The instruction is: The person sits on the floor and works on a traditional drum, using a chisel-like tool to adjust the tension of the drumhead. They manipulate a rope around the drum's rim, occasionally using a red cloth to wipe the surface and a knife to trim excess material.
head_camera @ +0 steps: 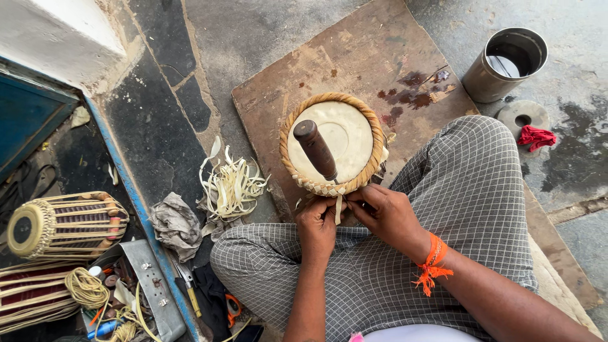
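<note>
A round drum head (pixel 335 133) with a pale skin and a braided tan rim stands on a brown wooden board (pixel 297 76) in front of my crossed legs. A tool with a dark wooden handle (pixel 315 150) sticks up from its near rim. My left hand (pixel 316 223) and my right hand (pixel 384 212) meet at the near edge of the rim, pinching a pale leather strip (pixel 338 209) that hangs down between them. An orange thread is tied around my right wrist.
A heap of pale leather strips (pixel 231 187) and a grey rag (pixel 175 223) lie left of my knee. Two strapped drums (pixel 63 225) and a tray of small tools (pixel 136 285) sit at lower left. A metal can (pixel 503 63), a stone disc (pixel 522 116) and a red cloth (pixel 536 137) are at upper right.
</note>
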